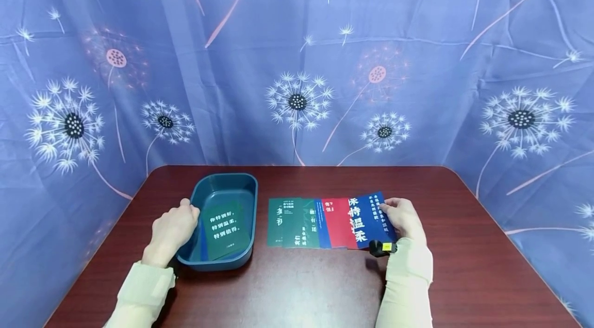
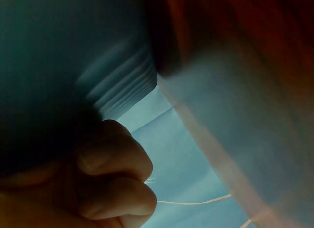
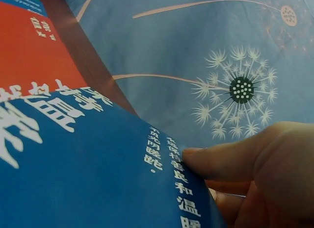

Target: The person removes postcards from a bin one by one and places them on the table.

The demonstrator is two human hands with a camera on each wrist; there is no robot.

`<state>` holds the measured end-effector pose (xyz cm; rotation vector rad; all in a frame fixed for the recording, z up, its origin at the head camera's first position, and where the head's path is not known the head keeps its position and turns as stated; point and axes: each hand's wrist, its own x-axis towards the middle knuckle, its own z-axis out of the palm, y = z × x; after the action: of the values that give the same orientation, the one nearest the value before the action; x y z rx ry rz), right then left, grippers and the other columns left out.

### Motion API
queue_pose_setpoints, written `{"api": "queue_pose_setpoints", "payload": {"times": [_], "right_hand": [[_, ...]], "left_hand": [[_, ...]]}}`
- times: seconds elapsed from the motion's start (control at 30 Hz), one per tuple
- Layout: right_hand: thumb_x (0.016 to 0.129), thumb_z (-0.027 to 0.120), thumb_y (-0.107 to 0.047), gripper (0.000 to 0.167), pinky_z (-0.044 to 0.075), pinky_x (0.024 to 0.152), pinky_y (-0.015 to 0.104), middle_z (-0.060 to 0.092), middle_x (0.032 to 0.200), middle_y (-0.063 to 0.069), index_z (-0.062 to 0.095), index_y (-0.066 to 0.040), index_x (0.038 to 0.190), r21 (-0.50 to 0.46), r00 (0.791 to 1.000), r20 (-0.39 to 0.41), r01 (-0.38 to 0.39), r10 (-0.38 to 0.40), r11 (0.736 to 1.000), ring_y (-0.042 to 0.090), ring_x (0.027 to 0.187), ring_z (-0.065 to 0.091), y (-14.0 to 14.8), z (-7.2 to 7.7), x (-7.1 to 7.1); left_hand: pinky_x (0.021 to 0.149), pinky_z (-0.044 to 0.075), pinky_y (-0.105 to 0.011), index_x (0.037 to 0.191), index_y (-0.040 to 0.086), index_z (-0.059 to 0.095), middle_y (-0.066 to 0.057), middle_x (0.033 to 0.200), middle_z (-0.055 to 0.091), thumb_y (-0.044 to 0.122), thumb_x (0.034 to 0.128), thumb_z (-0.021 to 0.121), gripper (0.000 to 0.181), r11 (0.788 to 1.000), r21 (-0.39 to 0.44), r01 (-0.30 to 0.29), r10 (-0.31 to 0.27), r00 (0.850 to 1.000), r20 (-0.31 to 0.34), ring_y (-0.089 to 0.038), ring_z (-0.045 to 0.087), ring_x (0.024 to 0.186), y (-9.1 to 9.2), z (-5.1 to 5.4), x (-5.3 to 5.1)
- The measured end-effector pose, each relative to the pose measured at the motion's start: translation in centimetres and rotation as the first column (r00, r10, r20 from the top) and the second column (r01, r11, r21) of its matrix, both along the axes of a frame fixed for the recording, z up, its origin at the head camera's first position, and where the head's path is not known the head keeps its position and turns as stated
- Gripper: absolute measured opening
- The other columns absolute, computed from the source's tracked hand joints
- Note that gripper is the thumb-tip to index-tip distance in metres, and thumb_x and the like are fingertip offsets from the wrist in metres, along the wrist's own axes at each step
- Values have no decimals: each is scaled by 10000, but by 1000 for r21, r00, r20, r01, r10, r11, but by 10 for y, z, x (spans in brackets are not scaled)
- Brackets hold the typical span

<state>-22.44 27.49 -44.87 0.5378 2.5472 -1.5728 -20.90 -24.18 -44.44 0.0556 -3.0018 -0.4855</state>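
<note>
A blue card with white writing lies at the right end of a row of overlapping cards. My right hand pinches its right edge between thumb and fingers; in the right wrist view the card bends slightly beside the thumb of my right hand. Left of it are a red card and green cards. My left hand grips the left rim of a dark blue tray, its fingers curled in the left wrist view. Inside the tray, a green card lies over a blue one.
The brown table ends at a blue dandelion-print cloth, which hangs behind it and at both sides. Bare tabletop separates the tray from the card row.
</note>
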Motion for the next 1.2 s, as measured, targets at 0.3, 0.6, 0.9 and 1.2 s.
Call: {"api": "queue_pose_setpoints", "payload": {"times": [0.3, 0.6, 0.9, 1.2], "right_hand": [[979, 489, -146, 350, 519, 563, 330, 599, 919, 169, 536, 93, 1230, 33, 1000, -13, 1, -1, 999, 191, 658, 590, 1, -1, 0], [991, 488, -235, 427, 539, 637, 349, 624, 938, 186, 554, 109, 1235, 77, 999, -27, 43, -41, 996, 219, 723, 592, 2, 10, 6], [1010, 462, -303, 504, 556, 629, 372, 689, 1010, 253, 523, 120, 1276, 117, 997, -56, 56, -50, 992, 243, 723, 699, 10, 21, 11], [1020, 478, -318, 466, 522, 585, 296, 684, 1024, 185, 555, 64, 1275, 89, 967, -244, -59, 79, 994, 105, 652, 617, -14, 53, 10]], "left_hand": [[623, 468, -583, 987, -62, 487, -248, 774, 580, 238, 1003, 346, 331, 1000, -3, 0, 0, 1000, 3, -404, 576, 663, 1, 2, -1], [639, 467, -588, 1015, -67, 485, -262, 807, 589, 243, 1007, 344, 341, 1000, -9, -7, 8, 1000, 22, -416, 582, 695, 2, 3, -3], [638, 469, -594, 1000, -69, 487, -267, 801, 585, 242, 1004, 349, 340, 1000, -2, -15, 15, 1000, 21, -422, 585, 693, 1, -1, -2], [630, 468, -596, 995, -63, 486, -265, 794, 585, 244, 1007, 351, 335, 1000, -6, -9, 9, 1000, 11, -419, 582, 681, -1, 0, -2]]}}
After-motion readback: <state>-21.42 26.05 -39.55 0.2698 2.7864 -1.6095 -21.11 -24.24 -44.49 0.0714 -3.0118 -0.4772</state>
